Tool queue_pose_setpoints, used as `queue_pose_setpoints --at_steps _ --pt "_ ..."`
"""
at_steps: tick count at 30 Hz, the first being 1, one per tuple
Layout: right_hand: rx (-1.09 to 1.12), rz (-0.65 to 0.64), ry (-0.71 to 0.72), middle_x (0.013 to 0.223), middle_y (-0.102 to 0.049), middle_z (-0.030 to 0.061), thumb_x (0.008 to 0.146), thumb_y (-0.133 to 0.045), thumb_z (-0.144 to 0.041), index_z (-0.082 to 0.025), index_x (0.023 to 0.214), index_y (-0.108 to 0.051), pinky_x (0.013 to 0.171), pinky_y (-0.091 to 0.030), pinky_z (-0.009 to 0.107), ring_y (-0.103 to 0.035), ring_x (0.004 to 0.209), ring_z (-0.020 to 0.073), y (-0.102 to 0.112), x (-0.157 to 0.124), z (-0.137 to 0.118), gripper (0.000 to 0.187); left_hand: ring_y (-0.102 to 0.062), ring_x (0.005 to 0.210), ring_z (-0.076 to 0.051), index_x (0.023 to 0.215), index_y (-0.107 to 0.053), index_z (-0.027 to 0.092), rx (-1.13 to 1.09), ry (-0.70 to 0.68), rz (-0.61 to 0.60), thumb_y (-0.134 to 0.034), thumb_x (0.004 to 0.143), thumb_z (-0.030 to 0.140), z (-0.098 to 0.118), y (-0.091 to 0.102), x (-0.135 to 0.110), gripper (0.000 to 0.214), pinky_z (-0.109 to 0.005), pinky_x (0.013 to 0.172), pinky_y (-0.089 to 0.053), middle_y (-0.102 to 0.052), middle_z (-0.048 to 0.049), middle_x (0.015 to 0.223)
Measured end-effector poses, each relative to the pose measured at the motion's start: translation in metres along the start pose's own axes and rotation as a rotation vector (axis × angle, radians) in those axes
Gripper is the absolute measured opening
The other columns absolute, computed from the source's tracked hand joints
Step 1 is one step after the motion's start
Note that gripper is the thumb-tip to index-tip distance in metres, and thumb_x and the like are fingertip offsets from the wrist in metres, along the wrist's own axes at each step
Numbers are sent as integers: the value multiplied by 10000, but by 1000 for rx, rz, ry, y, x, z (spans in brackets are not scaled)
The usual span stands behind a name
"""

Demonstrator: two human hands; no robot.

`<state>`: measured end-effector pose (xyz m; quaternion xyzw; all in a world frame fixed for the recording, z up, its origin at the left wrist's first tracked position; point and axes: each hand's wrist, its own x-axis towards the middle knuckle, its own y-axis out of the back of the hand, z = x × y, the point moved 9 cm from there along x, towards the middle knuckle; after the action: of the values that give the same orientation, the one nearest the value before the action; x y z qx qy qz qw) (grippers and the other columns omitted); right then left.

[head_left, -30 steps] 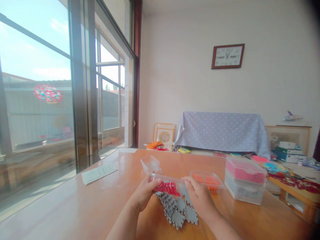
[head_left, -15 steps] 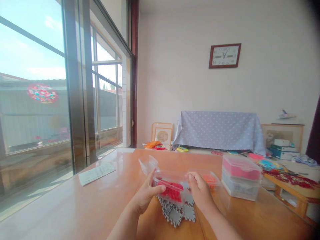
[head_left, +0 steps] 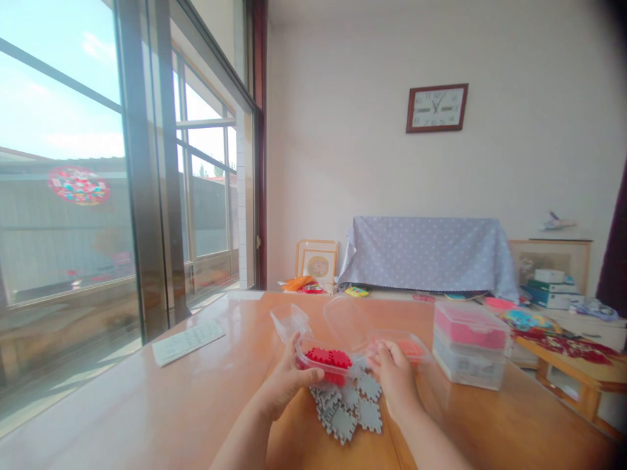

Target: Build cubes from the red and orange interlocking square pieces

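Tabletop (head_left: 171, 418) fills the fg. Stacked boxes (head_left: 470, 349), pink showing in the upper one, sit at R. Clear tub (head_left: 353, 373) is mid-tabletop, tilted twd the person; clear lid (head_left: 347, 320) stands up behind it. L hand (head_left: 288, 384): grip wrapped partway round tub's L end, thumb on near side. R hand (head_left: 399, 378): fingers curled in by tub's R end; can't tell if that grip has anything. Grey tiles (head_left: 341, 423) lie piled betw. forearms. Smallest: red pieces (head_left: 329, 358), in tub.
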<state>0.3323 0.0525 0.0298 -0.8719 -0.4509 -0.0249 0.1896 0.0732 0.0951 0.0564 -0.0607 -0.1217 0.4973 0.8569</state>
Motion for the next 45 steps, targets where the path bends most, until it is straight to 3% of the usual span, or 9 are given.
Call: queue_pose_setpoints --at_steps 4,9,13,19,25,31,35,41,45 --pt "1 -3 -48 959 -726 88 816 -635 -587 -200 933 -632 827 -608 395 -709 943 247 -3 -1 14 404 -291 1479 -342 1585 -202 249 0 15 116 -881 646 383 -4 18 3 1167 -455 1194 -277 -307 -160 1604" --pt "16 -15 -60 899 -723 72 793 -662 -588 -191 922 -645 817 -610 384 -717 925 248 -5 -1 19 418 -596 1202 -284 1403 -513 204 -51 77 124 -657 827 598 -11 24 8 714 -381 991 -470 -583 -135 1379" --pt "26 -9 -77 884 -726 59 765 -693 -589 -177 934 -650 826 -608 382 -719 897 236 -5 -1 19 447 -626 764 -158 1350 -560 228 98 157 176 -627 827 630 -18 33 7 664 -285 721 -478 -659 -25 900" --pt "64 12 -93 833 -716 37 735 -741 -571 -172 898 -646 820 -610 361 -711 868 215 -4 -3 15 441 -602 677 -140 1332 -557 188 74 184 222 -665 812 554 -18 36 6 645 -256 641 -445 -620 -10 784" --pt "171 80 -96 853 -704 19 733 -758 -541 -186 921 -624 861 -603 343 -715 935 218 6 0 13 423 -648 741 -151 1232 -559 169 -117 93 339 -813 694 322 -4 44 5 614 -275 719 -487 -661 -37 863" --pt "219 127 -126 870 -708 18 719 -774 -489 -196 923 -616 860 -610 348 -718 928 212 12 2 18 391 -656 907 -193 1251 -543 178 -32 -73 424 -864 640 360 13 44 5 714 -304 815 -471 -667 -87 1029" --pt "236 153 -132 865 -713 20 737 -760 -466 -197 918 -611 884 -606 352 -718 935 206 14 2 21 357 -567 1203 -261 1296 -507 199 89 -183 421 -846 678 373 20 30 5 726 -382 1010 -433 -590 -152 1256" --pt "294 196 -146 856 -718 25 752 -743 -425 -199 937 -608 895 -604 350 -717 950 201 21 6 26 322 -501 1307 -294 1309 -498 225 407 -453 328 -758 776 352 39 -2 0 607 -488 1114 -368 -550 -143 1334" --pt "312 213 -158 854 -718 25 756 -734 -395 -201 951 -608 890 -605 347 -719 948 197 23 9 29 302 -516 1300 -301 1345 -475 230 524 -548 294 -717 825 349 40 -8 -1 586 -508 1109 -384 -532 -147 1370"
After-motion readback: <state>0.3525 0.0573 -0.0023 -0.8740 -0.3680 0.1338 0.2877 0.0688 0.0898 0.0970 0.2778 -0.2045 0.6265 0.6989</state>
